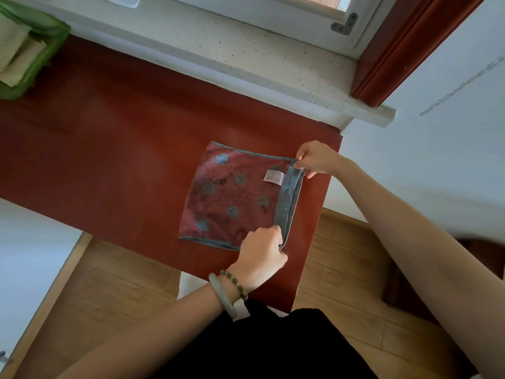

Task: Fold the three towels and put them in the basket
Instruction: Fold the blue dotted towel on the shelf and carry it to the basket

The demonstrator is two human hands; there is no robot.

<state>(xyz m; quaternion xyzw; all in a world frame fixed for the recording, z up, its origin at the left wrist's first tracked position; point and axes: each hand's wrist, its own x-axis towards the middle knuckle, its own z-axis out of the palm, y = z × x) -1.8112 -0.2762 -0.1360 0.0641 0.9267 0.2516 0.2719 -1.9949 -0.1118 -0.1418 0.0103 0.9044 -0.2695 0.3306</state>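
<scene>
Towel point(232, 198), red with grey-blue round motifs and grey binding: lies spread flat at the right end of the desk, its right edge raised and turned over to show a grey underside. Desk point(109, 146), glossy red-brown top, set against the windowsill. Windowsill point(246, 58), pale speckled stone, runs along the desk's far side. Floor point(341, 283), wood-look boards, visible beyond the desk's right and near edges. Basket point(49, 42), green, stands at the desk's far left corner, well apart from the towel, with beige folded cloths point(13, 50) inside. Left hand point(262, 253), fingers curled, pinches the near corner of the raised edge. Right hand point(317, 158), fingers curled, pinches the far corner of the same edge. Bangle point(221, 294), pale green, on the left wrist. Bead bracelet point(236, 284), dark, beside the bangle. Label point(273, 177), pale, sewn near the towel's far right corner.
</scene>
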